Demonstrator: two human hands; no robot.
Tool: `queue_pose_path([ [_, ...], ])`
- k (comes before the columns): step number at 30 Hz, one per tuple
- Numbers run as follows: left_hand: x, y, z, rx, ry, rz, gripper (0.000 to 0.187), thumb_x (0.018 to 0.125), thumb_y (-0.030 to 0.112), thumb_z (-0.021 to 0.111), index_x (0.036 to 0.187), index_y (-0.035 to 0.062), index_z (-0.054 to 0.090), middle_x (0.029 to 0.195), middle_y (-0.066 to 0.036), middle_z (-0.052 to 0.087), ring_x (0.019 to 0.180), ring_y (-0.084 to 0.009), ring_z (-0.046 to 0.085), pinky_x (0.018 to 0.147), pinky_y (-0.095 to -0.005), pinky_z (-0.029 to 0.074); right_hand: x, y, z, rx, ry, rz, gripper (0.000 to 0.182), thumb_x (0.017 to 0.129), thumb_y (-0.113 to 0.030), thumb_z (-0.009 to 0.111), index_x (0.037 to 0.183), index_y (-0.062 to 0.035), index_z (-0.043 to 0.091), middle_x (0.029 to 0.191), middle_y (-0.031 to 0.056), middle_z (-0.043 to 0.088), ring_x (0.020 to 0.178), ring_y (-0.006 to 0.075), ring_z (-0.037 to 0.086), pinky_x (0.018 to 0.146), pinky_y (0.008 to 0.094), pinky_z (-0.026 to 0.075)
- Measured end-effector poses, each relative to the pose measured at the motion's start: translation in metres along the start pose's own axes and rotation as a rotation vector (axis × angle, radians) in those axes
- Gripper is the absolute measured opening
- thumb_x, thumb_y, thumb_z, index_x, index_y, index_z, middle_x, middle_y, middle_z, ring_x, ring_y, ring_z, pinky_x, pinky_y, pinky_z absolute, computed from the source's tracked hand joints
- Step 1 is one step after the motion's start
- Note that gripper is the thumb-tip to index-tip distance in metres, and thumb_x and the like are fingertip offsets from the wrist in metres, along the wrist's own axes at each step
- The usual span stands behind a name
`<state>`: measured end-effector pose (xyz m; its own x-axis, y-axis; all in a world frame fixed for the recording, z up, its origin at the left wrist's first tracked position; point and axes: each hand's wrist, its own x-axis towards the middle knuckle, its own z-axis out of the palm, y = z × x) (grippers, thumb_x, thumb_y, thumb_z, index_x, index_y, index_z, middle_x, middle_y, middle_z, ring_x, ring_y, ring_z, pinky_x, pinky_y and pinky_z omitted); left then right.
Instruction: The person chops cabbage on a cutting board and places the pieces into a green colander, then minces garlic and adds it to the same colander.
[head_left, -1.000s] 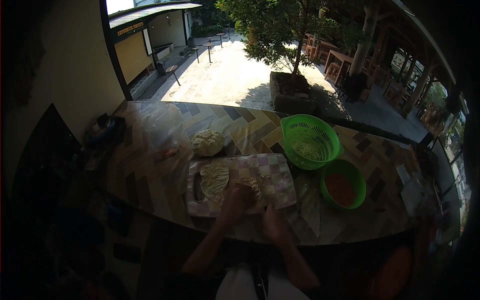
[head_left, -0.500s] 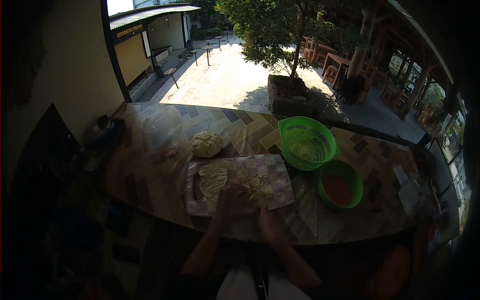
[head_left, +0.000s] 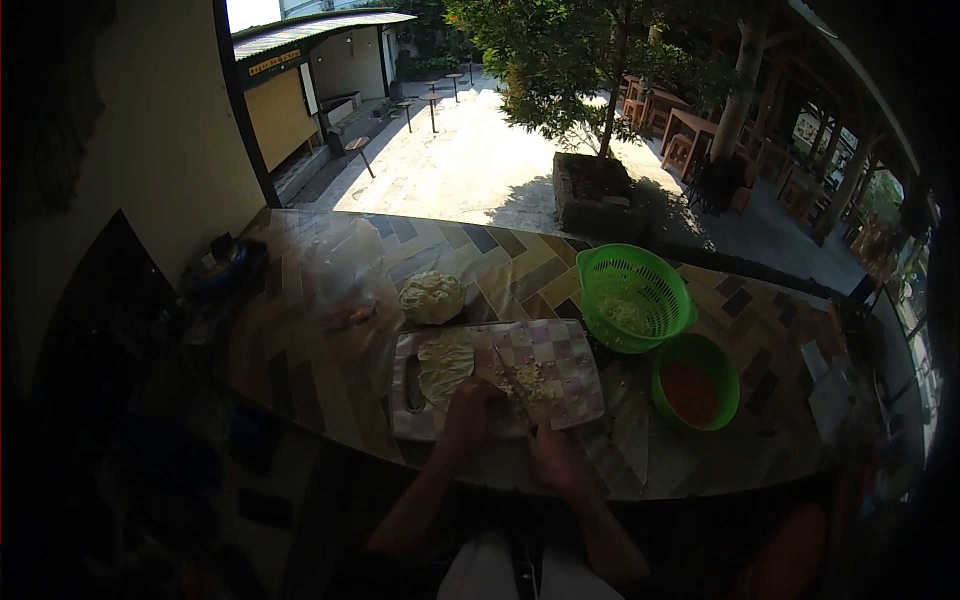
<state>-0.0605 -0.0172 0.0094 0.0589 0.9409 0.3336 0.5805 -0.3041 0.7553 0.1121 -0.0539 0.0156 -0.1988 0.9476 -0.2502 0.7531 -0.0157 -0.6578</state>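
A chequered cutting board (head_left: 585, 385) lies on the table in front of me. My right hand (head_left: 557, 458) is closed round the handle of a knife (head_left: 515, 378), its blade pointing away from me across the board. Beside the blade, my left hand (head_left: 474, 408) is curled over the near end of a pale cabbage leaf (head_left: 446, 366); its fingertips are in shadow. Chopped cabbage (head_left: 543, 388) is scattered to the right of the knife. A cabbage head (head_left: 432, 297) sits just behind the board.
Right of the board stand a green colander (head_left: 650, 342) with chopped cabbage inside and a green bowl (head_left: 733, 395) with orange-red contents. A clear plastic bag (head_left: 345, 255) lies at the back left. Dark items (head_left: 222, 265) sit by the left wall. Beyond the table are a courtyard and a tree (head_left: 560, 70).
The knife, blurred before, now shows plainly, its blade angled over the board. Both hands remain at the board's near side. The whole view has shifted slightly.
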Motion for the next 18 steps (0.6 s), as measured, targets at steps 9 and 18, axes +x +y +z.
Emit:
queue_pose_path([
  [9, 0.002, -0.010, 0.012, -0.001, 0.040, -0.055, 0.012, 0.071, 0.006, 0.063, 0.078, 0.0007, 0.071, 0.079, -0.019, 0.067, 0.079, -0.0354, 0.064, 0.076, -0.0427, 0.050, 0.029, 0.020, -0.019, 0.139, -0.032, -0.220, 0.031, 0.093, -0.021, 0.050, 0.109, 0.0053, 0.046, 0.104, 0.0320, 0.058, 0.101, 0.0476, 0.056, 0.084, 0.0531, 0.044],
  [18, 0.003, -0.013, 0.013, 0.020, 0.041, -0.067, 0.015, 0.070, 0.010, 0.067, 0.081, 0.0009, 0.071, 0.077, -0.018, 0.067, 0.078, -0.0337, 0.064, 0.074, -0.0410, 0.051, -0.001, -0.002, -0.004, 0.008, -0.007, 0.009, 0.036, 0.095, -0.025, 0.049, 0.115, 0.0041, 0.043, 0.089, 0.0324, 0.060, 0.089, 0.0500, 0.057, 0.073, 0.0558, 0.044],
])
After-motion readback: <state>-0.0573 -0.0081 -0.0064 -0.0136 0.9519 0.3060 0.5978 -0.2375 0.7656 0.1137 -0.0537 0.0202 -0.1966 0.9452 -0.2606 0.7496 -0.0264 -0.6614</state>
